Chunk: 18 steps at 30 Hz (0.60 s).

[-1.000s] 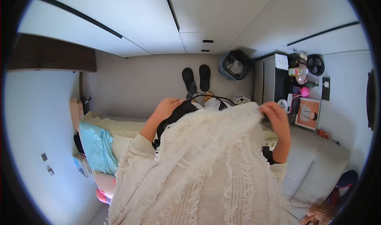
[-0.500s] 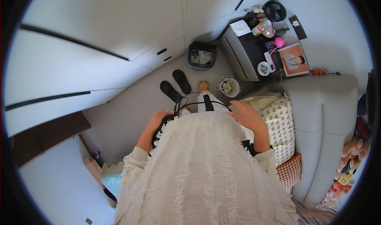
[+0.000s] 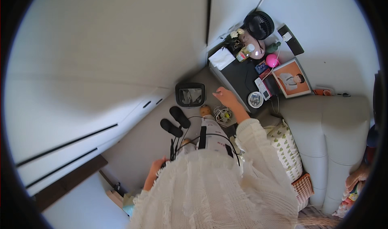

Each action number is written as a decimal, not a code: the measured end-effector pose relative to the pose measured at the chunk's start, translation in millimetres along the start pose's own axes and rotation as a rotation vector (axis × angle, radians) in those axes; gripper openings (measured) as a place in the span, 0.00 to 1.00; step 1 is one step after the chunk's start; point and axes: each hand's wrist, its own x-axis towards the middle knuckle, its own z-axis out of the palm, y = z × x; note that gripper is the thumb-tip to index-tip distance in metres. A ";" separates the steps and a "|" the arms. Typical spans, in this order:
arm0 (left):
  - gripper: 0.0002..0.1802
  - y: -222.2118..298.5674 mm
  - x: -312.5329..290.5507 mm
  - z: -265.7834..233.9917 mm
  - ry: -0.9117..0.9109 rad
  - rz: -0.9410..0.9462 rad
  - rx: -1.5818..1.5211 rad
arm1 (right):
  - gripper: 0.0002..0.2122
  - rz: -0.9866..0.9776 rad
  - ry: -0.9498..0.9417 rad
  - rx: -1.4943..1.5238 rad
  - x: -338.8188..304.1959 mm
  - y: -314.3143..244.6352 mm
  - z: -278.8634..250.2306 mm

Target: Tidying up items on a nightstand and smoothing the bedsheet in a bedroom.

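Note:
My right hand (image 3: 227, 98) reaches forward over the floor, beside the front of a grey nightstand (image 3: 226, 78). Its fingers are loosely bent and a little apart, with nothing visible in them. Just below it, a white basket of coiled cables (image 3: 223, 114) stands on the floor. My left hand (image 3: 154, 168) is low at my left side, against a black strap or cable. Its fingers are partly hidden, so I cannot make out a grip. Black cables (image 3: 194, 139) run across my white trousers (image 3: 213, 139).
On the nightstand are a black fan (image 3: 259, 25), a bottle (image 3: 245, 53), a pink ball (image 3: 272, 60), a power strip (image 3: 262, 88), a white bowl (image 3: 255, 99) and a framed picture (image 3: 292, 78). A bin (image 3: 190, 95) and black slippers (image 3: 175, 121) stand ahead. The grey bed (image 3: 323, 136) is at right.
My right hand has left my lap and stretched forward toward the nightstand. My left hand has dropped lower at my side. The view has shifted, bringing the nightstand nearer.

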 end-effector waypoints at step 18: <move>0.22 94.0 -15.0 26.8 -0.003 -0.834 -0.568 | 0.28 -0.073 0.302 -0.691 205.8 113.7 79.7</move>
